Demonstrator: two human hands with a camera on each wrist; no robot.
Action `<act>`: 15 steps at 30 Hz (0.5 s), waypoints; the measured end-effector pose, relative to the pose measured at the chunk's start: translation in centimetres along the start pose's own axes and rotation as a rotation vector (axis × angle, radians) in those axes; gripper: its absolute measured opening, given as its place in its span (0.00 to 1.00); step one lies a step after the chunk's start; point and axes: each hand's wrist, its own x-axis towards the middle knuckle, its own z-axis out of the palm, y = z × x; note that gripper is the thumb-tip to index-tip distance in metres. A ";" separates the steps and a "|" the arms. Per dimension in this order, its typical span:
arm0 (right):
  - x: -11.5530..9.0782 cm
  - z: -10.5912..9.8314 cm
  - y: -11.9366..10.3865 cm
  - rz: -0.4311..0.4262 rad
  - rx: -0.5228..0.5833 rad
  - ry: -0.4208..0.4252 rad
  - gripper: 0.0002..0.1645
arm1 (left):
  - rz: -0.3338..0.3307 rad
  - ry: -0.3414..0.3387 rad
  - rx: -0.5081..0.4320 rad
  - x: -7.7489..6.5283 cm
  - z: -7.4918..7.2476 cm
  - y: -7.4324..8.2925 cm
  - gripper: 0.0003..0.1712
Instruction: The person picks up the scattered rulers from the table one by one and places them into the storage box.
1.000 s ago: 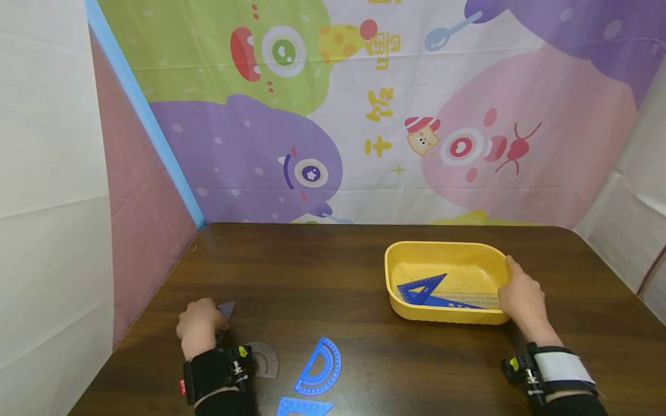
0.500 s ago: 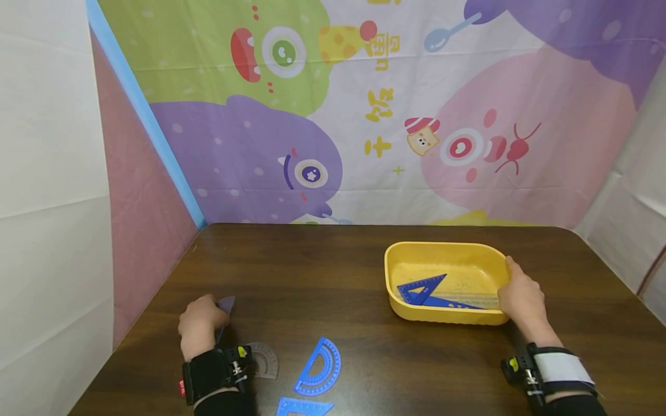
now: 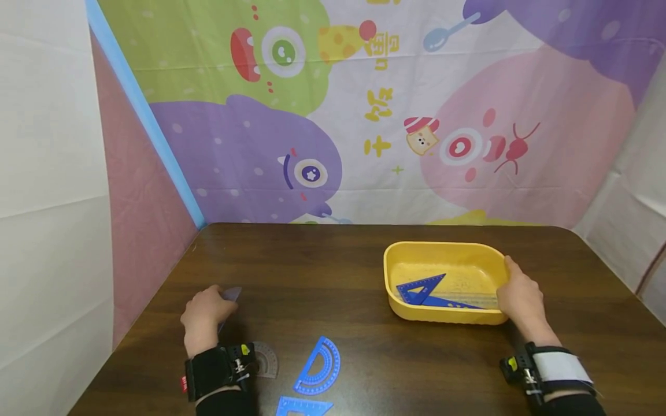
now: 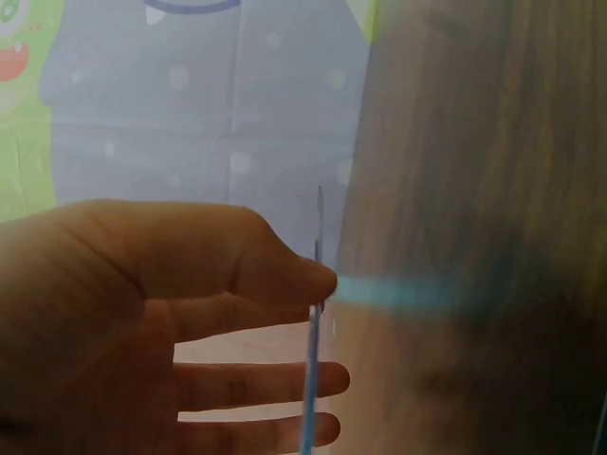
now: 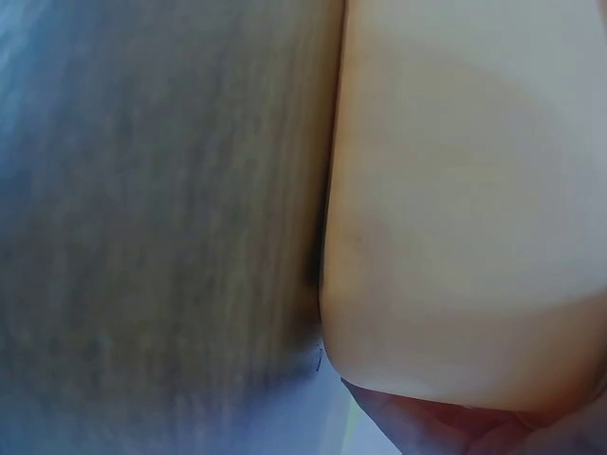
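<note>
On the left of the head view, my left hand point(image 3: 205, 315) pinches a thin bluish set square point(image 3: 232, 293) between thumb and fingers. Only its pointed tip and a bit of its lower edge show past the hand. The left wrist view has it edge-on as a narrow strip point(image 4: 310, 379), two lower fingers stretched out behind it. My right hand point(image 3: 522, 296) grips the right rim of a yellow plastic tub point(image 3: 437, 315). Inside the tub lie a dark blue set square point(image 3: 405, 293), a blue ruler point(image 3: 450, 303) and a clear ruler point(image 3: 486, 300).
Near my left wrist a clear grey protractor point(image 3: 268, 361) lies on the brown table point(image 3: 364, 271). Right of it are a blue protractor point(image 3: 332, 365) and, at the frame's bottom edge, a blue set square point(image 3: 302, 404). A cartoon-printed cloth point(image 3: 364, 190) hangs behind the table.
My left hand has moved slightly away from me and to the right, carrying the set square. The right hand and the tub have stayed in place.
</note>
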 end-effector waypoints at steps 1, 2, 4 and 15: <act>0.0 0.0 0.0 0.001 -0.003 0.001 0.42 | 0.014 0.003 -0.003 0.0 0.0 0.1 0.34; 0.0 0.0 0.0 0.002 -0.005 0.001 0.42 | 0.032 0.006 -0.007 0.1 0.0 0.3 0.34; 0.0 0.0 0.0 0.005 -0.007 0.001 0.42 | 0.070 0.007 -0.018 0.1 -0.1 0.7 0.34; 0.1 0.0 0.0 0.002 -0.010 0.001 0.42 | 0.262 0.009 -0.029 0.0 0.0 4.6 0.32</act>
